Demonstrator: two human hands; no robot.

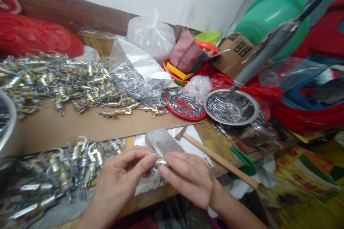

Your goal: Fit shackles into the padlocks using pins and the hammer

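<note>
Both hands meet at the table's front edge, pinched on one small silver and brass metal fitting (160, 161). My left hand (118, 182) grips it from the left with thumb and fingers closed. My right hand (188, 177) holds its right end, fingers curled. Just behind the fitting lies a grey metal block (162, 141). A wooden-handled hammer (220, 160) rests to the right of my right hand. Several similar fittings (67, 164) are heaped left of my left hand.
A big pile of fittings (53, 78) covers the cardboard at back left. A steel bowl of pins (231, 107), a red tray of small parts (185, 109), plastic bags (150, 35), a green basin (271, 14) and red clutter crowd the back and right.
</note>
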